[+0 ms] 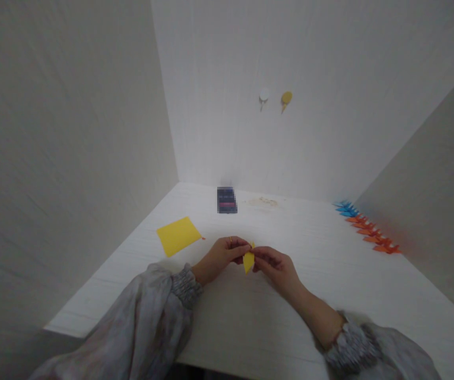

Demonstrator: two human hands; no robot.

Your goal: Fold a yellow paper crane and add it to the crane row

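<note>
Both hands pinch a small folded yellow paper (249,260) just above the white table (250,316), left hand (221,256) and right hand (276,266) closed on it; a yellow sheet (178,235) lies to the left, a dark box (227,200) beyond; blue and orange paper figures (367,228) line the right wall; white walls enclose the corner.

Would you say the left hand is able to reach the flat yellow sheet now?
Probably yes: the yellow sheet lies just beyond the left hand, nothing between, though its fingers pinch the folded paper.

Pale wood-grain table (290,327), plain white walls (72,132) on three sides, white hook (263,97), yellow hook (286,98), soft light
</note>
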